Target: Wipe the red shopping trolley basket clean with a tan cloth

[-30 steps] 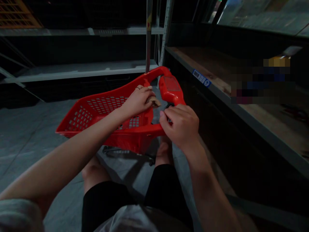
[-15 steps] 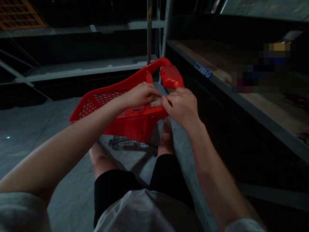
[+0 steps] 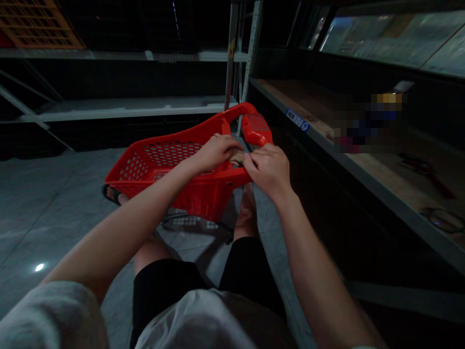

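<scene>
A red plastic shopping cart (image 3: 203, 198) with a perforated basket stands in front of my legs, its handle end toward the right. My left hand (image 3: 220, 151) reaches over the near rim, its fingers closed around a crumpled tan cloth-like piece (image 3: 238, 158). Beside it, my right hand (image 3: 271, 167) is closed at the handle end, thumb and fingers pressed together against the same tan piece. The two hands almost touch. Fingers hide most of the tan piece and part of the handle below the bulky red handle block (image 3: 256, 129).
Pale metal shelving (image 3: 138, 110) runs along the back, with an orange crate (image 3: 39, 24) on its upper level. At right, a wooden-topped shelf (image 3: 290, 94) carries a blue label (image 3: 298, 120), a blurred-out patch and dark cords. My legs straddle the cart on the grey floor (image 3: 54, 213).
The view has tilted up and shifted slightly, showing more of the right shelf and the basket's inside. Both hands stay at the handle end, with the tan piece bunched differently between them.
</scene>
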The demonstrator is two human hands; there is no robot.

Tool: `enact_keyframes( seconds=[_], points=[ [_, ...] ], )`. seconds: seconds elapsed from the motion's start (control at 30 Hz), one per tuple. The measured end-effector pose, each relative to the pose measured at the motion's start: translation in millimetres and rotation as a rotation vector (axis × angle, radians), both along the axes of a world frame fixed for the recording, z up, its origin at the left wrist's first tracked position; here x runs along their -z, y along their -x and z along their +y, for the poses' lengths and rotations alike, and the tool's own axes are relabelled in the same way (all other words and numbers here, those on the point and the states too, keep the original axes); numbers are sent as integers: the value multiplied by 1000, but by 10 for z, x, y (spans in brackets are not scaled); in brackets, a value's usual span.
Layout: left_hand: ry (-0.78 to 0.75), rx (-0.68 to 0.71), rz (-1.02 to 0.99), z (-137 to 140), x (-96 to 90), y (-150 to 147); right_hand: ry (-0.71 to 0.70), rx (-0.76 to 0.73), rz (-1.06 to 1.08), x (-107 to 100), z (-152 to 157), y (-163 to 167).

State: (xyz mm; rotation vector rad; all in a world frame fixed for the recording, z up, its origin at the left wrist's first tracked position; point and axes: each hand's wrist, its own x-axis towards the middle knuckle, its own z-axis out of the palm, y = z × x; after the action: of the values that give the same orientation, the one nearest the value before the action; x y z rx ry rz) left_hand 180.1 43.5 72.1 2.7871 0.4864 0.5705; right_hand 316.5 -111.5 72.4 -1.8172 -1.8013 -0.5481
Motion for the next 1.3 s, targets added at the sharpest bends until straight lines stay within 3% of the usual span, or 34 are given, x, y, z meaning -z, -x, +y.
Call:
enact_keyframes(
  seconds=[0.1, 0.2, 0.4, 0.5, 0.6, 0.7, 0.77, 0.87, 1.0, 1.1, 1.2, 1.3],
  points=[
    [205, 135, -80, -382, -139, 347, -24, 1, 5, 21, 4, 1],
    [299, 126, -176, -584, -178, 489, -56, -1, 13, 40, 2, -5],
    [309, -19, -309, -654, 204, 559, -92, -12, 32, 54, 8, -20],
    [255, -147, -333, -621, 415, 845, -80, 1, 53, 61, 17, -24],
    [204, -273, -199, -423, 572, 1341, -71, 8, 73, 68, 25, -21],
    [197, -420, -79, -150, 650, 1827, -75, 22, 85, 72, 28, 6],
    [227, -556, -7, -67, 623, 1963, -86, 37, 93, 78, 30, 35],
    [272, -664, 19, -237, 457, 1692, -98, 63, 104, 91, 34, 71],
    [251, -319, -205, -830, 129, 778, -84, 80, 94, 97, 30, 58],
    [192, -247, -362, -1162, -33, 296, -39, 90, 78, 81, 18, 17],
    [172, -248, -405, -1237, 28, 231, 15, 110, 49, 71, 11, -10],
    [150, -263, -379, -1156, 251, 484, -10, 87, 25, 91, 12, -14]
  ],
)
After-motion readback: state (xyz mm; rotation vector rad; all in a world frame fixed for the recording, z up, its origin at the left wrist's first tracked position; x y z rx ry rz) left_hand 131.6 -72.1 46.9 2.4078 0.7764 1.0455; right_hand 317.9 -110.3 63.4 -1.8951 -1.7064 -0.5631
